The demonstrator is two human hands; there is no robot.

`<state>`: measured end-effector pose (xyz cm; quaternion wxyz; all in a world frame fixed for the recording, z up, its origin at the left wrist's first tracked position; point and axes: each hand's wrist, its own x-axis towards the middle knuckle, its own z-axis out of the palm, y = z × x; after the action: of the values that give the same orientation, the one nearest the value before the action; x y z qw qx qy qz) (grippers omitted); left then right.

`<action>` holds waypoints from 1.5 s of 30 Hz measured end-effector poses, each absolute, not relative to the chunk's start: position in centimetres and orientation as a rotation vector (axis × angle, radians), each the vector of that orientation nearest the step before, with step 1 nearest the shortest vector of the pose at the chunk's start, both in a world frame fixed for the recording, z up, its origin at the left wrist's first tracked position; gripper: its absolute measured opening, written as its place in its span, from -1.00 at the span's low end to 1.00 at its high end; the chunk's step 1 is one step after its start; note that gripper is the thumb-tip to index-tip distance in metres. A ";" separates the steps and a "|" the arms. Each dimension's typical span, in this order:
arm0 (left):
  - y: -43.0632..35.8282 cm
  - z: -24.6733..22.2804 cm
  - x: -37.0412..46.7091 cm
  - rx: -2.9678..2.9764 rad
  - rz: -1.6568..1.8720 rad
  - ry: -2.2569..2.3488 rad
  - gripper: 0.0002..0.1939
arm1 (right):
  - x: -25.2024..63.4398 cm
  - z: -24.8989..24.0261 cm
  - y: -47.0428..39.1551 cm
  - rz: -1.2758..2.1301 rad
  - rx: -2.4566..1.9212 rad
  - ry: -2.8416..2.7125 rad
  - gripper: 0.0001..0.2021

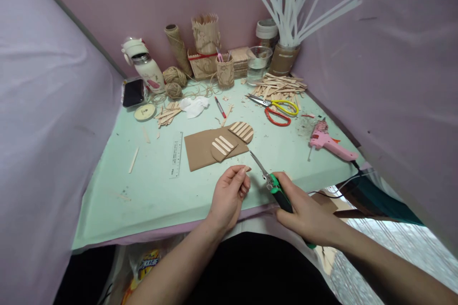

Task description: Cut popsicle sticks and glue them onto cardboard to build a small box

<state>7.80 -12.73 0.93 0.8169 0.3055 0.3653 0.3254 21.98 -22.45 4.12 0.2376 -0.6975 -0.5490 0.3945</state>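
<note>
My right hand (304, 212) is wrapped round the handles of the green-and-black snips (276, 189), the fingers closed on the grip and the narrow blades pointing away from me to the left. The tip shows just beside the right corner of the brown cardboard sheet (196, 150); I cannot tell from here whether it touches. My left hand (231, 195) is curled nearly closed, thumb against forefinger, just to the left of the snips and apart from them. Something pale shows at its fingertips, too small for me to say whether it is a stick end being held.

Straight ahead of the left hand, and ahead and left of the right, lies the nearer rounded cardboard piece (223, 147), striped with pale wooden strips and resting on the sheet. The farther rounded cardboard piece (242, 132), striped likewise, sits a little beyond it to the right, over the sheet's far right part. Neither hand touches them. I have the clear ruler (176, 155) left of the sheet, the red-and-yellow-handled scissors (268, 103) beyond on the right, and the pink glue gun (331, 145) well apart at the right edge of the table (153, 205)
</note>
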 end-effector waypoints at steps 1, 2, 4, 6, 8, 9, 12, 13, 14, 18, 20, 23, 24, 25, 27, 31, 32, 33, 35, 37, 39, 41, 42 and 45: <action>-12.6 1.0 7.8 0.660 0.691 0.782 -0.74 | 22.2 4.3 -22.4 1.083 -1.922 -1.543 -0.64; -12.6 1.0 7.7 0.670 0.687 0.786 -0.74 | 22.3 4.5 -22.3 1.067 -1.947 -1.587 -0.66; -12.5 1.0 7.7 0.692 0.687 0.798 -0.72 | 22.4 4.8 -22.3 0.990 -2.010 -1.678 -0.70; -12.6 1.0 7.7 0.721 0.690 0.812 -0.71 | 22.4 4.9 -22.3 0.906 -2.042 -1.754 -0.72; -12.6 0.8 7.5 0.753 0.691 0.822 -0.70 | 22.5 4.8 -22.4 0.856 -2.037 -1.794 -0.71; -12.5 0.7 7.4 0.772 0.690 0.824 -0.70 | 22.6 4.7 -22.4 0.843 -2.034 -1.796 -0.69; -11.3 0.6 6.6 0.890 0.653 0.824 -0.71 | 23.3 4.0 -22.1 0.778 -2.063 -1.727 -0.68; -10.6 0.6 6.2 0.959 0.625 0.821 -0.72 | 23.6 3.7 -21.8 0.724 -2.092 -1.685 -0.69; -9.7 0.8 5.7 1.034 0.615 0.826 -0.73 | 24.0 3.4 -21.4 0.649 -2.131 -1.645 -0.70; -5.1 2.3 3.3 1.388 0.579 0.917 -0.80 | 24.9 2.0 -18.8 0.238 -2.337 -1.545 -0.71; -2.8 3.2 2.2 1.588 0.468 0.988 -0.83 | 24.8 1.5 -17.6 0.080 -2.417 -1.516 -0.65; -0.3 3.9 1.5 1.759 0.335 1.065 -0.84 | 24.4 0.6 -16.8 -0.036 -2.486 -1.485 -0.55; 0.2 4.0 1.5 1.826 0.311 1.053 -0.86 | 24.4 0.3 -16.7 -0.054 -2.492 -1.486 -0.51; 0.6 4.0 1.7 1.891 0.285 1.023 -0.87 | 24.3 0.1 -16.8 -0.068 -2.484 -1.494 -0.46; 1.0 3.9 2.2 1.996 0.233 0.934 -0.88 | 24.3 -0.2 -17.0 -0.105 -2.427 -1.529 -0.36; 1.1 3.3 3.2 2.030 0.276 0.890 -0.94 | 23.6 0.2 -17.0 -0.176 -2.172 -1.620 -0.30; 1.2 3.0 3.3 2.021 0.301 0.896 -0.97 | 23.1 0.5 -16.7 -0.157 -2.088 -1.650 -0.34; 1.3 2.8 3.4 2.013 0.314 0.894 -0.98 | 22.5 0.7 -16.4 -0.119 -2.003 -1.685 -0.40; 1.6 2.4 3.4 2.014 0.301 0.872 -0.95 | 21.1 1.0 -15.4 -0.026 -1.846 -1.760 -0.57; 2.0 2.2 3.4 2.052 0.258 0.865 -0.94 | 19.7 0.9 -14.3 0.051 -1.764 -1.807 -0.73; 2.3 2.0 3.4 2.102 0.230 0.885 -0.94 | 18.7 0.6 -13.1 0.106 -1.742 -1.819 -0.79; 2.5 2.0 3.5 2.136 0.211 0.912 -0.94 | 18.1 0.1 -12.2 0.136 -1.729 -1.826 -0.80; 2.5 1.9 3.5 2.147 0.208 0.924 -0.94 | 17.9 -0.1 -11.9 0.142 -1.724 -1.833 -0.80; 2.5 1.7 3.8 2.164 0.225 0.950 -0.92 | 17.4 -0.5 -11.5 0.132 -1.731 -1.859 -0.77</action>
<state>3.77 2.53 1.74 0.3747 0.8452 0.3709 0.0878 17.42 -11.53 -0.46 0.2946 -0.6504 -0.6984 0.0496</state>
